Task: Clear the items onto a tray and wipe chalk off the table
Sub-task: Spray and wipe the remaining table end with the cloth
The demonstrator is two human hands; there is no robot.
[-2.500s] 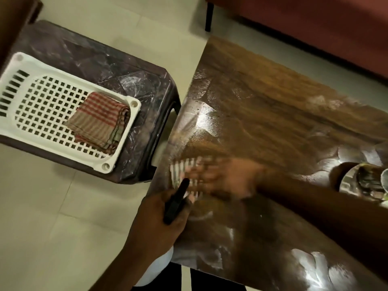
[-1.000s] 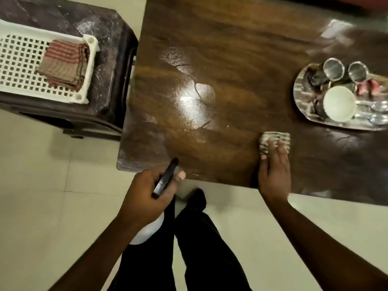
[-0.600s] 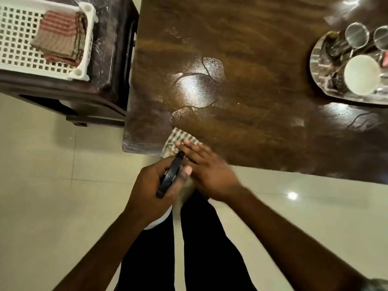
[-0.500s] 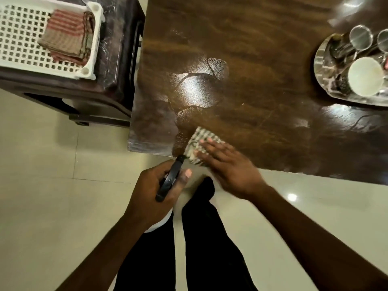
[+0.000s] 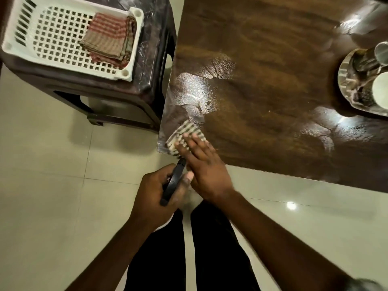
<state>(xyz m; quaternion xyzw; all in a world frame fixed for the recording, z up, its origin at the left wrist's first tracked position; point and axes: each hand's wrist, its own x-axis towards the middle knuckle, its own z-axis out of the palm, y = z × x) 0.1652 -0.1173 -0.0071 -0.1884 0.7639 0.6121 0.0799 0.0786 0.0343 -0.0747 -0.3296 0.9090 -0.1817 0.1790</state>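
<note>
The camera rides on the person's head and looks almost straight down from standing height, so the legs [image 5: 218, 248] and pale floor [image 5: 52, 196] fill the lower half and both forearms reach up from the bottom edge. Its wide lens takes in the near left corner of the brown table [image 5: 262, 70] at centre. A dark stool [image 5: 151, 59] carrying a white basket [image 5: 11, 24] sits top left, and a steel tray [image 5: 342, 80] is cut off by the right edge.

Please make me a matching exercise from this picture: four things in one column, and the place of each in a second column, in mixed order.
1 checked cloth
2 red-striped cloth
3 black slim object
4 steel tray

A in the white basket
B on the table, at the right
C in the left hand
D under the right hand

Pairs: 1-D, 2-A, 3-C, 4-B.
</note>
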